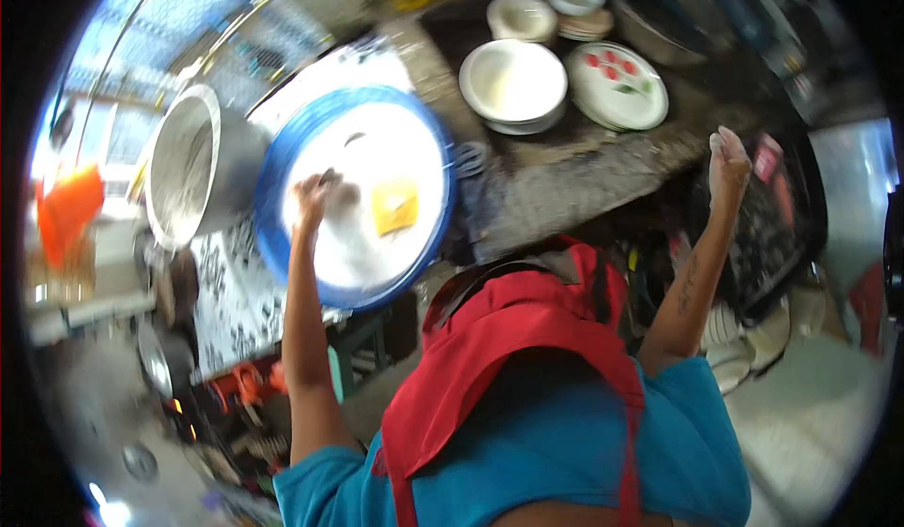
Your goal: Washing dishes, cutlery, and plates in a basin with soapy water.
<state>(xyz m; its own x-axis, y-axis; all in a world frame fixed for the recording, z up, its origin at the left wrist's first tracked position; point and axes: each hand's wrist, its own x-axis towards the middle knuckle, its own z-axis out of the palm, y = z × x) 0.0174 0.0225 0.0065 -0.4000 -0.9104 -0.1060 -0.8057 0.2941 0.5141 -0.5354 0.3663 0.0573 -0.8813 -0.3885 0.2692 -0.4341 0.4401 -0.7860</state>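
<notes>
Over a blue-rimmed round basin with bright white contents, my left hand reaches in from the near left side. A small dark thing shows at its fingertips; blur hides whether they grip it. A yellow squarish item lies in the basin to the right of that hand. My right hand is held out at the far right, its fingers close together and coated with something whitish. It is nearest to a black tray or rack that has a pink item at its upper edge.
Beyond the basin, a worn counter carries white bowls and a stack of plates with a red flower print on top. A large metal pot stands tilted-looking left of the basin. More dishes sit low at the right.
</notes>
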